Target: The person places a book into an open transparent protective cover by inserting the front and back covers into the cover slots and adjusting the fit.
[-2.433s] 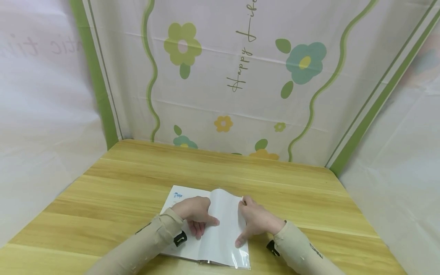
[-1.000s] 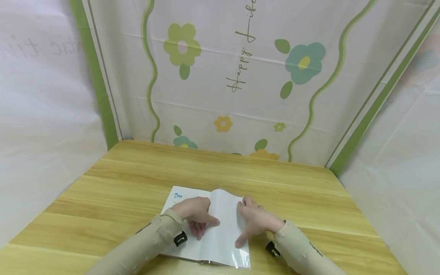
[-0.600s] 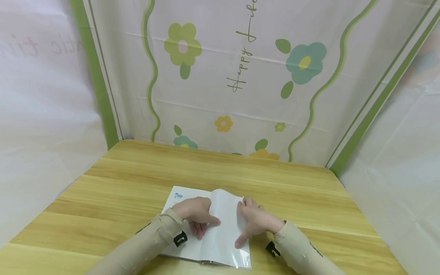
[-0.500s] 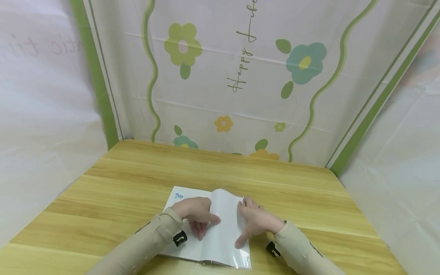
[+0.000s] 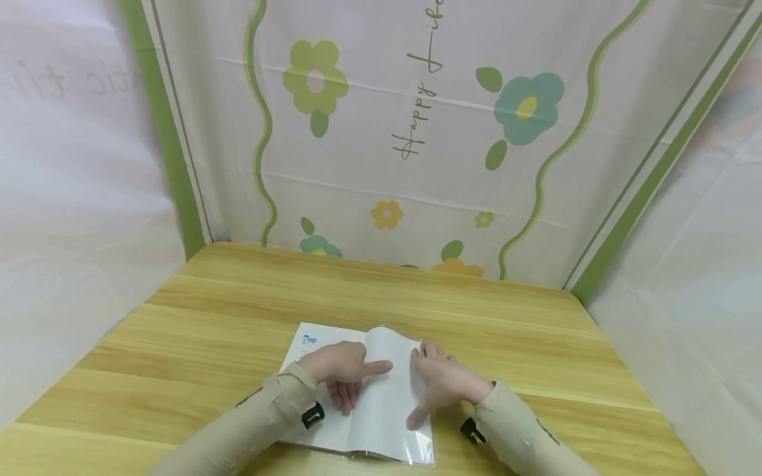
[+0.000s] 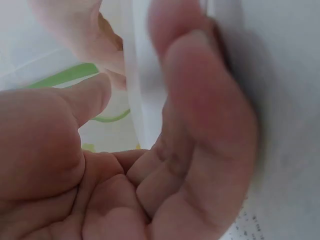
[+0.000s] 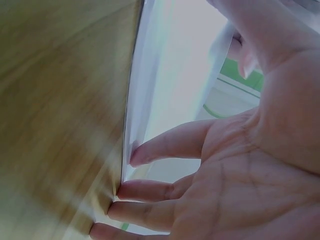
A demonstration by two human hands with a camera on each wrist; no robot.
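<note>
While lying flat near the front edge of the wooden table, held down from both sides so the loose sheet cannot spring up: white booklet in a clear plastic sleeve. Pressed onto the left page by the left hand, forefinger stretched straight toward the middle fold, remaining fingers flat and relaxed, gripping nothing. Steadied at the right edge by the right hand, fingertips set against the page edges, thumb spread onto the paper, palm arched and open rather than clenched. Kept slightly raised between the hands: the middle leaf. Behind, hung as a backdrop: flowered cloth.
</note>
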